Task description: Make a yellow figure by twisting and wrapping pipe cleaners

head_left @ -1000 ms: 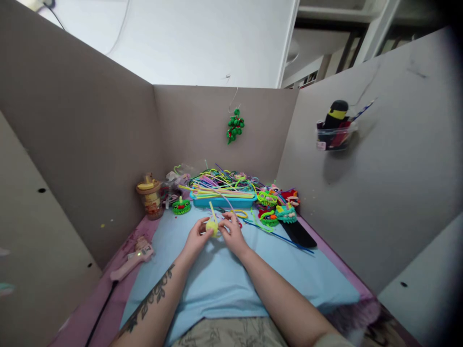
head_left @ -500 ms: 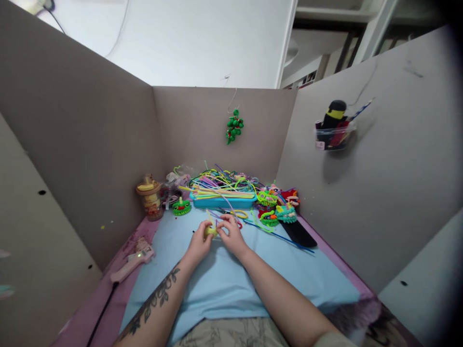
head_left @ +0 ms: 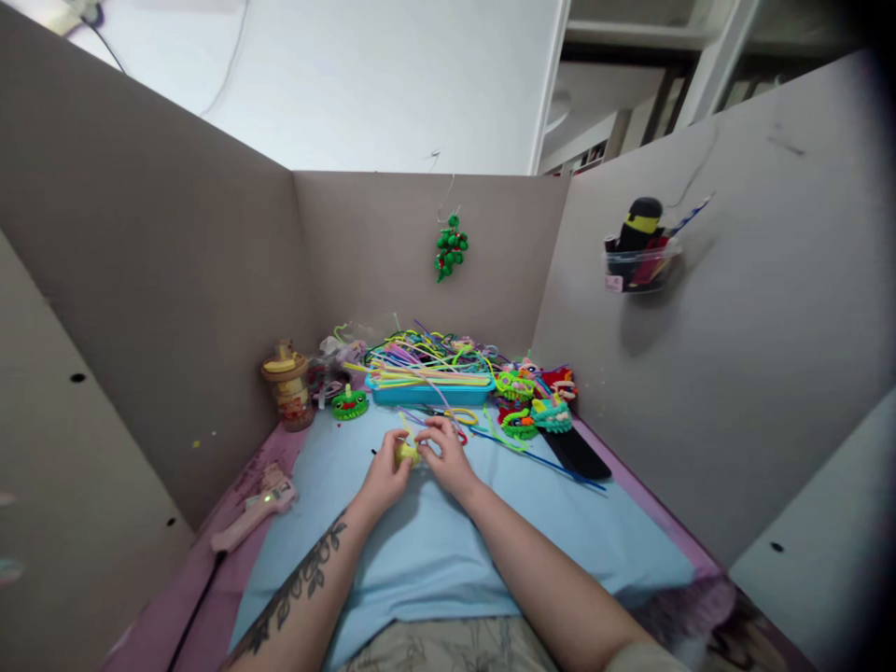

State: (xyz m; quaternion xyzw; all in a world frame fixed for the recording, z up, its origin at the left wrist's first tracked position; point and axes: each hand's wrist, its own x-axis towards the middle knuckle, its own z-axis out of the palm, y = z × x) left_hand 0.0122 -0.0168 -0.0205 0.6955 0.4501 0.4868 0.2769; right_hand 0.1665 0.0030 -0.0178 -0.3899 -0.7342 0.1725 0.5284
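Note:
Over the light blue mat [head_left: 532, 541] my left hand [head_left: 384, 474] and my right hand [head_left: 448, 457] meet around a small yellow fuzzy ball [head_left: 407, 454] with a yellow pipe cleaner stem. Both hands have their fingers pinched on it. The left hand grips the ball from the left, the right hand's fingers press on its right side and top. Just beyond the hands stands a blue tray [head_left: 427, 393] piled with colourful pipe cleaners.
A pink glue gun [head_left: 256, 509] lies at the left edge. A jar with a yellow lid [head_left: 287, 385] and a green pipe-cleaner figure [head_left: 348, 403] stand at the back left. Finished colourful figures [head_left: 536, 401] and a black strip [head_left: 575, 453] lie at right. Cardboard walls enclose the desk.
The yellow stem that stood up from the ball a second ago has been bent down. Both hands stayed together on the ball and shifted only slightly.

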